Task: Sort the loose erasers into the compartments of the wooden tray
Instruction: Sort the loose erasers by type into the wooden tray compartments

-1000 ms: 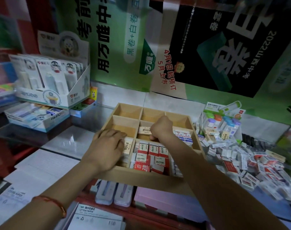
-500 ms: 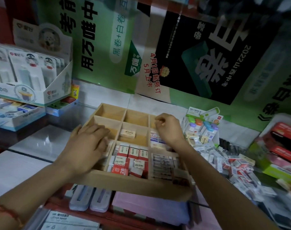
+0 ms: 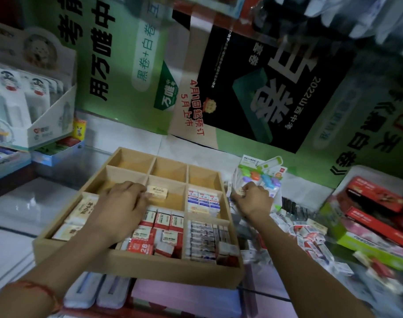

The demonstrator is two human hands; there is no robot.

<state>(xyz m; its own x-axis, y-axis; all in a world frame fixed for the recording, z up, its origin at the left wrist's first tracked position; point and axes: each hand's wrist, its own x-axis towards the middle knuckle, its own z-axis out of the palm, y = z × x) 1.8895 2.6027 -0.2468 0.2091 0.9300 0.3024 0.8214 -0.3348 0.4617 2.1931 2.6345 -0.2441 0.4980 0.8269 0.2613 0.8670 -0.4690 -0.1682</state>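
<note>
The wooden tray [image 3: 136,263] has nine compartments, and its back row holds nothing. A single beige eraser [image 3: 158,192] lies in the centre compartment. Blue-and-white erasers [image 3: 202,198] fill the middle right one. Along the front sit beige erasers [image 3: 81,210], red 2B erasers [image 3: 156,232] and dark-striped erasers [image 3: 205,239]. My left hand [image 3: 117,210] lies flat over the tray's left part, its fingertips at the single eraser's left end. My right hand [image 3: 253,199] is just outside the right rim, pinching a small beige eraser [image 3: 240,191]. Loose erasers [image 3: 310,237] are heaped to the right.
A pack of coloured correction tapes [image 3: 262,173] stands behind my right hand. Red and green boxes [image 3: 374,216] are stacked at the far right. White display cartons [image 3: 28,111] stand at the left. Flat white cases [image 3: 97,292] and a pink box [image 3: 186,297] lie under the tray's front edge.
My right hand left the beige eraser in the centre compartment and moved out over the right rim to the heap. My left hand slid right toward the centre.
</note>
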